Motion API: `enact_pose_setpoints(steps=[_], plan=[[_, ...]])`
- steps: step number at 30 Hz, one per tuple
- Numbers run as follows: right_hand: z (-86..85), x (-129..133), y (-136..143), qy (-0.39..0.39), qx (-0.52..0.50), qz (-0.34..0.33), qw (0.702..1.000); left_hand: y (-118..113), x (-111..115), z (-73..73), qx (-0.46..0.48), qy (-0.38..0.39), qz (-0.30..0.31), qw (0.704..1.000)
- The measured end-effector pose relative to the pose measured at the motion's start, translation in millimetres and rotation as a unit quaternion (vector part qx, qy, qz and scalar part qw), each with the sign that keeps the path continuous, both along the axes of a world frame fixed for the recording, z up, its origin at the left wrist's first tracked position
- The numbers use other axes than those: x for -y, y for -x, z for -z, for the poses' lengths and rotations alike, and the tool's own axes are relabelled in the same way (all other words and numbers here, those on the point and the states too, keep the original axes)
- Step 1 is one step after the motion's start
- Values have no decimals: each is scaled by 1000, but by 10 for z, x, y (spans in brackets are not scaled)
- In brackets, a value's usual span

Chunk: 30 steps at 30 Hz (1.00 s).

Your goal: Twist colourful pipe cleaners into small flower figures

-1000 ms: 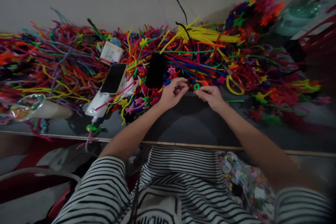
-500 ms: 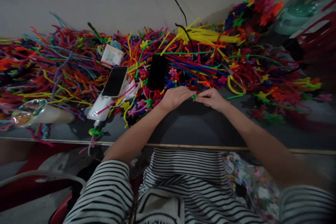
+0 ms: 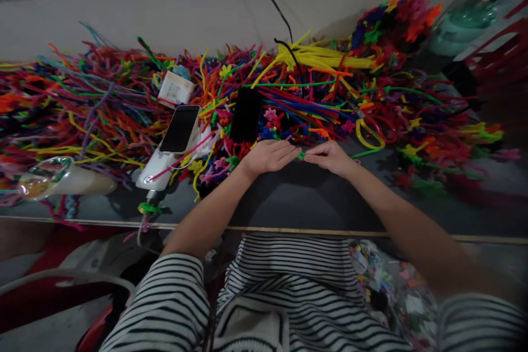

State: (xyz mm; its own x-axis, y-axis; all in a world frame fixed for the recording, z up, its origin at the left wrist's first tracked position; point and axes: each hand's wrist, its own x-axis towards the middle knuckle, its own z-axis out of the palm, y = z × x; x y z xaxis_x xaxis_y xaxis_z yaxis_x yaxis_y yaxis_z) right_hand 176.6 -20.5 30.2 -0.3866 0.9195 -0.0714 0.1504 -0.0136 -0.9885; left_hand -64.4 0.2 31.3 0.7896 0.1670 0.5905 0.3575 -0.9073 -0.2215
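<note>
Between my two hands is a small green pipe cleaner piece [image 3: 301,155], bent into a compact shape whose details are too small to make out. My left hand [image 3: 273,156] grips its left side, fingers extended together and the thumb hidden beneath. From the right, my right hand [image 3: 330,157] pinches the piece between thumb and fingertips. A straight green pipe cleaner [image 3: 366,153] lies by my right wrist. Just beyond it are scissors with yellow and red handles [image 3: 370,134]. Behind my left hand lies a black phone [image 3: 246,115].
A heap of colourful pipe cleaners [image 3: 119,99] spans the table's back, with a yellow bundle [image 3: 330,58] on top. Left are a white-edged phone [image 3: 180,128], a white power bank [image 3: 154,171], a small box [image 3: 176,88] and a plastic cup on its side [image 3: 68,177]. A black cable [image 3: 275,0] hangs behind.
My left hand has shifted slightly left and down, its fingers now lying flatter. The green piece has moved slightly left and lower, with my right fingertips still at it.
</note>
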Motion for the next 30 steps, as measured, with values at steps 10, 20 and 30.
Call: enact_pose_setpoints(steps=[10, 20, 30], plan=[[-20, 1, 30, 4, -1, -17, 1000, -78, 19, -59, -29, -64, -12, 997], [13, -36, -11, 125, -71, -64, 988, -127, -17, 3, 53, -2, -11, 999], [6, 4, -21, 118, -55, -56, 990, -136, -34, 20, 47, 77, -12, 996]])
